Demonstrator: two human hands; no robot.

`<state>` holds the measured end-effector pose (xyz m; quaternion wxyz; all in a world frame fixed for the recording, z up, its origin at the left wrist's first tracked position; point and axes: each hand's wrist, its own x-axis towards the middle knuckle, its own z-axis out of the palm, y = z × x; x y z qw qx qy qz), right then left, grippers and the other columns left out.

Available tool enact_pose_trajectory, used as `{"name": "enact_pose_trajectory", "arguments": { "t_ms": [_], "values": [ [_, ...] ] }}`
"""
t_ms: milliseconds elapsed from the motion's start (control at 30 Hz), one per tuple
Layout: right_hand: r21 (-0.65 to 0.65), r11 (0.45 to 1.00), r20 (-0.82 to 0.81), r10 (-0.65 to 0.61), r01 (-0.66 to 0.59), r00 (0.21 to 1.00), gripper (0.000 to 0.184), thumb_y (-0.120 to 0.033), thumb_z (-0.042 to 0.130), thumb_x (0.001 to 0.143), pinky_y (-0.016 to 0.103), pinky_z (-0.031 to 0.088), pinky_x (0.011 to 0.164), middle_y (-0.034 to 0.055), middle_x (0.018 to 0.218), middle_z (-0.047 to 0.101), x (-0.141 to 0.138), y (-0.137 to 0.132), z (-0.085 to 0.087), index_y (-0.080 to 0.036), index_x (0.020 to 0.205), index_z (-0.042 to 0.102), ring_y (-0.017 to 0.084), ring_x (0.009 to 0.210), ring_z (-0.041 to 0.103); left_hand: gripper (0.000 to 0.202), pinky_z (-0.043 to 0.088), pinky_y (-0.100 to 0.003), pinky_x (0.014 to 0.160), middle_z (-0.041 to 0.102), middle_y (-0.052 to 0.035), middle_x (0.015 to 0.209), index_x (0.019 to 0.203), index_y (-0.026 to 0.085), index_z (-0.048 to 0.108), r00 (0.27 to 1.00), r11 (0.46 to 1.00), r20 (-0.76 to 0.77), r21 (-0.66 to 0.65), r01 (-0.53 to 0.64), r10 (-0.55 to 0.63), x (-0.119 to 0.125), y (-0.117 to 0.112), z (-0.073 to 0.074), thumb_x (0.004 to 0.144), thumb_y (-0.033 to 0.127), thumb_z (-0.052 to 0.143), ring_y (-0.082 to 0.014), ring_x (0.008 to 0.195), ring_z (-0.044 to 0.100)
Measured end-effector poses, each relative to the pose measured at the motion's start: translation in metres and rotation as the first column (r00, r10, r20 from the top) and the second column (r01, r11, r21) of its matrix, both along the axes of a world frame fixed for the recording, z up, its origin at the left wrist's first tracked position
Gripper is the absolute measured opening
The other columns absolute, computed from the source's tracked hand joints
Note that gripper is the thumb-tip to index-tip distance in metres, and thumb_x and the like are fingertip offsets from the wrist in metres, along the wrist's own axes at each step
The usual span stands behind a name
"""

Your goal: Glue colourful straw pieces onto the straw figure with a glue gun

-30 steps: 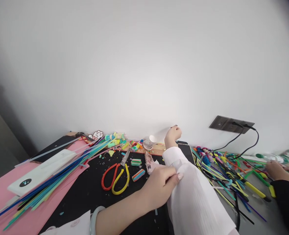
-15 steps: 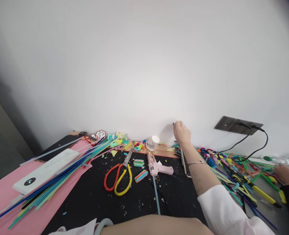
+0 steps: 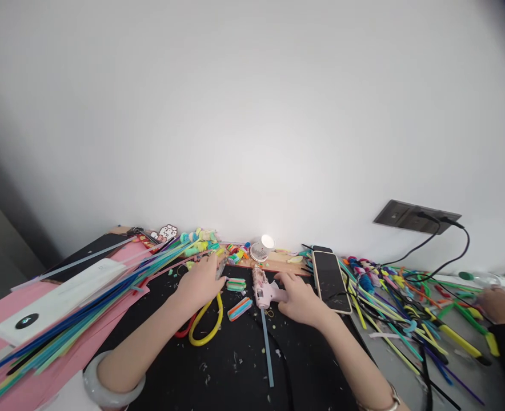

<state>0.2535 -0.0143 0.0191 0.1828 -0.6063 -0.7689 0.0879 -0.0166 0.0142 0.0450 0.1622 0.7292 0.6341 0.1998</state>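
Observation:
My left hand (image 3: 199, 282) lies over the upper part of the red and yellow scissors (image 3: 204, 326) on the black mat (image 3: 235, 365), fingers curled down on them. My right hand (image 3: 299, 297) is closed on the handle of the pink glue gun (image 3: 264, 290), which lies on the mat with a clear glue stick (image 3: 267, 348) trailing toward me. Small striped pieces (image 3: 240, 307) lie between the two hands. A phone (image 3: 330, 273) rests just right of my right hand.
A long bundle of coloured straws (image 3: 85, 317) crosses pink paper (image 3: 42, 382) and a white power bank (image 3: 51, 302) at left. A paper cup (image 3: 261, 247) stands by the wall. More straws and black cables (image 3: 407, 297) cover the right, where another person's hand (image 3: 499, 302) works.
My right hand came down from the wall to the glue gun. My left hand moved forward onto the scissors. The phone now lies in view beside the glue gun.

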Motion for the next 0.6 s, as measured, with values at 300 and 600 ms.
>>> {"name": "enact_pose_trajectory", "arguments": {
  "t_ms": [300, 600],
  "values": [
    [-0.040, 0.997, 0.152, -0.053, 0.059, 0.987, 0.044, -0.009, 0.053, 0.073, 0.041, 0.038, 0.090, 0.0134, 0.121, 0.072, -0.014, -0.002, -0.010, -0.021, 0.115, 0.059, 0.034, 0.114, 0.063, 0.021, 0.045, -0.033, 0.064, 0.069, -0.0123, 0.095, 0.094, 0.024, 0.047, 0.990, 0.997, -0.138, -0.072, -0.037, 0.027, 0.004, 0.002, -0.026, 0.075, 0.020, 0.056, -0.0338, 0.090, 0.070],
    [-0.029, 0.994, 0.048, -0.100, 0.102, 0.994, 0.045, -0.011, 0.053, 0.076, 0.040, 0.039, 0.091, 0.0105, 0.122, 0.071, -0.001, 0.001, -0.018, -0.021, 0.120, 0.059, 0.032, 0.115, 0.063, 0.020, 0.044, -0.033, 0.065, 0.067, -0.0110, 0.100, 0.095, 0.023, 0.043, 0.982, 0.983, -0.150, -0.127, -0.130, 0.111, -0.018, 0.011, -0.026, 0.078, 0.021, 0.054, -0.0294, 0.089, 0.069]
  ]
}}
